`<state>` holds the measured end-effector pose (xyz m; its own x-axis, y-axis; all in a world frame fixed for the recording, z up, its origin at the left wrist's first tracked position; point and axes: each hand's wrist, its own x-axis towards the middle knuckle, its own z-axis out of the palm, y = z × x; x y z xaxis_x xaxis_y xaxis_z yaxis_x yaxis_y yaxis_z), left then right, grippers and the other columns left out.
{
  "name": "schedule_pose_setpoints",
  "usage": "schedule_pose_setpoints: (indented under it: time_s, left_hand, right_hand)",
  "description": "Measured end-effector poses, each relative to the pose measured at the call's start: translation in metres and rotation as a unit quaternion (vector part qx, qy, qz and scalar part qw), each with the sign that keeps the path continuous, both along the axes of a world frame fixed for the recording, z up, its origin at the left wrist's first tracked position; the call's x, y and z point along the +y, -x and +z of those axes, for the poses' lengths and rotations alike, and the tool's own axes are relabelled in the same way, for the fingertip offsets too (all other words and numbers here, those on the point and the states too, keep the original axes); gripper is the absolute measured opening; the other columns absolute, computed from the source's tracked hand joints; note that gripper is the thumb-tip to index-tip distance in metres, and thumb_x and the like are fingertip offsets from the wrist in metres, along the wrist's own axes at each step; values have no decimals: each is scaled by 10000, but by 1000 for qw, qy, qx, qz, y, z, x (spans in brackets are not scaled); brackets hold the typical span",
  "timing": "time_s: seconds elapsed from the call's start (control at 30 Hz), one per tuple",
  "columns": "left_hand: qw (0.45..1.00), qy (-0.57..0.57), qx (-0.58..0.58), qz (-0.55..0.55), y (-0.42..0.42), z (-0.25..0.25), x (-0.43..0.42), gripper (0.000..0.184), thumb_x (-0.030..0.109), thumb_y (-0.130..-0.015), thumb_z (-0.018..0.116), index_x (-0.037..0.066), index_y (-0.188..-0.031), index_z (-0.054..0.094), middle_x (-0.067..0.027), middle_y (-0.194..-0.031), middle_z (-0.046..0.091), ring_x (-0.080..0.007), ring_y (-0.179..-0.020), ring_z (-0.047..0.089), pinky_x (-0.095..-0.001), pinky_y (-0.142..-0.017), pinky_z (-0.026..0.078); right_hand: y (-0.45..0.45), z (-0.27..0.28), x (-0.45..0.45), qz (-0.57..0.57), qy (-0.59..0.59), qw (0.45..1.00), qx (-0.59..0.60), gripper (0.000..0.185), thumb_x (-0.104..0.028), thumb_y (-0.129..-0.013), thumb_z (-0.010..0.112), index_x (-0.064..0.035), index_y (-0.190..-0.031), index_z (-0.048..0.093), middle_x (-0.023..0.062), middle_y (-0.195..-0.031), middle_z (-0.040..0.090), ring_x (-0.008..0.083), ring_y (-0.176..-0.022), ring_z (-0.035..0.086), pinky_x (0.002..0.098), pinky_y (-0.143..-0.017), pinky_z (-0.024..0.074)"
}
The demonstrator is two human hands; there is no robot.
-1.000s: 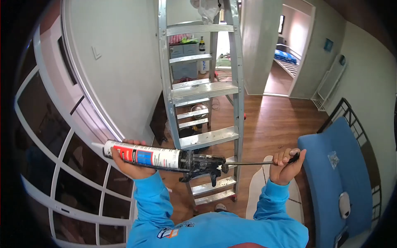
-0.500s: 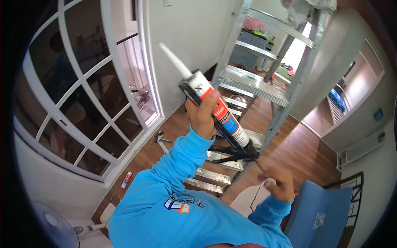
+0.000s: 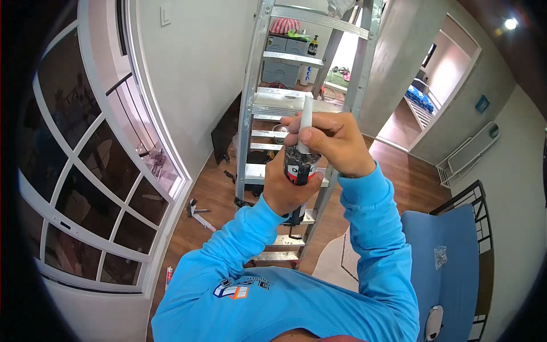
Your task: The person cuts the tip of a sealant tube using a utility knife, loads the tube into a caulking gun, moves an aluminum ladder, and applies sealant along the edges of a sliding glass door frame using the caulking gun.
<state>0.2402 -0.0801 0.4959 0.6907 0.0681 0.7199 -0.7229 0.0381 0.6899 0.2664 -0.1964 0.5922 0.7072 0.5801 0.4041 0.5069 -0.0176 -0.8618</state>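
Observation:
A sealant tube, seated in a black caulking gun, stands nearly upright in front of my chest. My left hand is wrapped around the tube and the gun's front end. With the thumb and fingers of my right hand I pinch the white nozzle near its base; its tip points up and away from me. Most of the gun's handle is hidden below my left hand and wrist. An aluminium stepladder rises just behind both hands.
A white-framed glass door is on the left. Near it on the floor lie a hammer-like tool and another tube. At right are a blue sofa and a folded white rack. Grey drawers stand beyond the ladder.
The caulking gun has swung from diagonal to nearly upright, nozzle up. My right hand has risen from low at the right and closed on the nozzle. My view has turned right.

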Motion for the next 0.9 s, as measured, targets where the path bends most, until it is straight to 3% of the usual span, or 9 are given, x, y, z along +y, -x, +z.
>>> schedule_pose_setpoints:
  time_s: [0.13,0.27,0.33,0.37,0.43,0.53,0.67,0.73,0.9]
  left_hand:
    - [999,-9,8,32,-6,-9,-9,406,83,-673,736,-12,-1008,528,-124,-827,647,-208,-731,664,-304,-638,531]
    - [999,-16,33,16,-8,-8,-19,415,89,-670,745,1,-1018,536,-130,-841,653,-211,-741,666,-307,-640,531]
    - [998,2,67,21,-12,-13,-26,428,98,-663,760,11,-1021,543,-132,-868,657,-207,-770,664,-314,-659,528]
    - [998,0,65,19,-13,-15,-30,428,98,-663,760,11,-1021,543,-132,-868,657,-207,-770,664,-314,-659,528]
    - [996,-26,56,60,-17,-18,-36,448,102,-657,771,10,-1033,544,-133,-898,659,-212,-806,663,-322,-685,525]
    - [997,11,80,12,-21,-26,-45,473,106,-647,779,16,-1047,543,-133,-913,658,-234,-824,662,-331,-702,521]
    - [995,-38,81,43,-16,-22,-53,483,113,-640,782,17,-1048,541,-137,-907,657,-244,-808,663,-330,-695,521]
    - [996,-50,69,40,-15,-20,-55,487,115,-638,778,16,-1050,537,-137,-902,655,-241,-796,662,-330,-685,520]
    - [995,-34,86,26,-16,-24,-62,476,109,-645,765,15,-1051,534,-136,-896,655,-238,-789,662,-331,-680,519]
  right_hand:
    - [4,-4,-2,-62,-15,997,-44,351,-197,-845,657,62,-1080,621,94,-847,676,135,-782,619,270,-733,513]
    - [2,-6,-8,-99,-10,994,-55,320,-190,-835,665,69,-1022,644,93,-822,676,114,-767,612,271,-741,513]
    - [-3,-13,-10,-182,34,966,-182,297,-178,-802,699,75,-953,664,89,-803,673,97,-733,608,265,-728,511]
    - [-2,-15,-11,-185,32,965,-183,297,-178,-802,699,75,-953,664,89,-803,673,97,-733,608,265,-728,511]
    - [3,-19,-11,-260,15,949,-176,251,-185,-735,744,12,-881,693,108,-715,681,149,-600,623,285,-689,497]
    - [8,-20,-13,-309,18,943,-121,292,-177,-764,735,54,-931,673,67,-790,667,104,-723,603,264,-697,504]
    - [8,-13,-34,-236,39,962,-134,311,-200,-784,722,49,-960,661,67,-814,670,113,-761,606,267,-705,502]
    - [5,-14,-39,-153,-38,981,-109,328,-226,-805,707,45,-982,653,71,-835,668,114,-785,601,263,-704,495]
    - [5,-10,-51,-148,17,985,-84,319,-243,-828,684,26,-997,659,75,-846,663,116,-796,593,263,-709,485]
